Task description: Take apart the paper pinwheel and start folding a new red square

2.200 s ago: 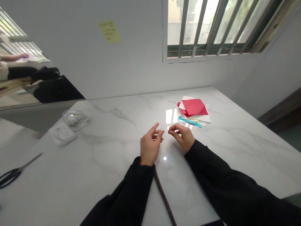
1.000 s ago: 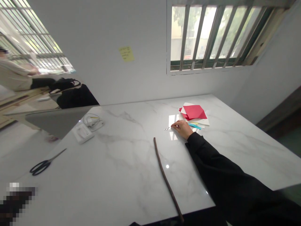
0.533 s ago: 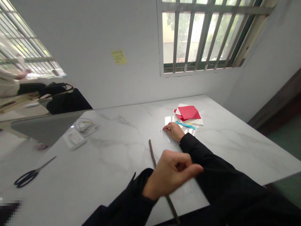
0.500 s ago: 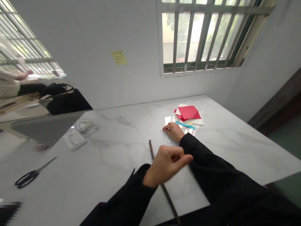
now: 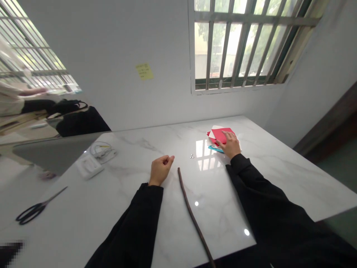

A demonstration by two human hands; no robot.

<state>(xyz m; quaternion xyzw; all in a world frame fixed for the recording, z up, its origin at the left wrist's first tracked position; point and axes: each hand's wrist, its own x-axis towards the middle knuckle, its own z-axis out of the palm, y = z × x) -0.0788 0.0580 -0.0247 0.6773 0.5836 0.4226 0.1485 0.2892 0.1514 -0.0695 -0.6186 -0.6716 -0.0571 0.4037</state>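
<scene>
My right hand (image 5: 230, 144) rests at a stack of red paper (image 5: 222, 133) near the back of the table, fingers spread over its right side. White sheets and a blue strip (image 5: 215, 149) stick out from under the red, partly covered by that hand. Left of the stack lies a small cluster of tiny shiny pieces (image 5: 192, 156). My left hand (image 5: 161, 170) is curled into a fist over the table; whatever it holds, if anything, is hidden. Just to its right, a thin brown stick (image 5: 192, 216) runs down to the front edge.
Black-handled scissors (image 5: 39, 208) lie at the left. Behind them is a white box (image 5: 88, 166) beside a coiled white cable (image 5: 103, 150). A yellow note (image 5: 144, 71) is stuck on the wall, left of a barred window (image 5: 242, 48). A person's sleeve (image 5: 9, 98) shows at far left.
My right hand has moved from the tiny shiny pieces to the paper stack, and its fingers have spread. My left fist has shifted left and farther back, off the stick.
</scene>
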